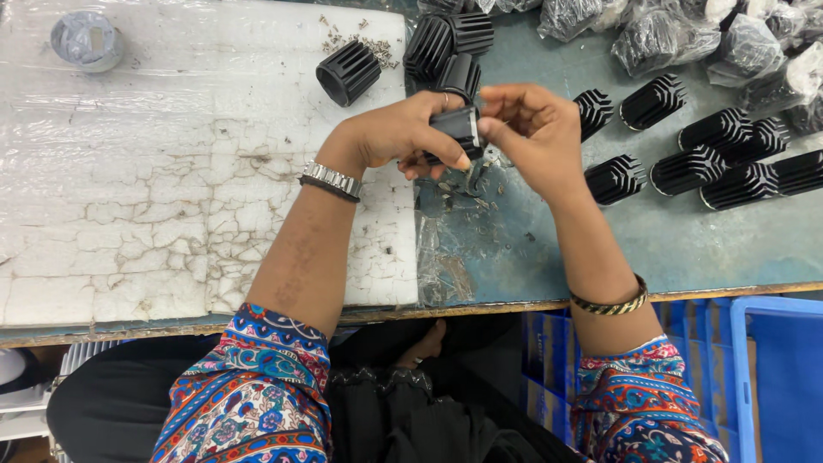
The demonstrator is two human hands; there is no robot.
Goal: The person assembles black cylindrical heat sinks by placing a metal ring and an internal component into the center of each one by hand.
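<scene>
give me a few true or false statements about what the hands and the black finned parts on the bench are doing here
1. Both hands hold one black finned part between them. True: the left hand and right hand meet on the black finned part.
2. The left wrist is bare. False: it wears a metal watch.
3. A row of finned parts lies on the bench to the right of the hands. True.
4. The roll of tape sits right beside the hands. False: it sits at the far left corner of the white sheet.
5. The small screws are piled in the blue crate. False: they lie on the white sheet near the far edge.
</scene>
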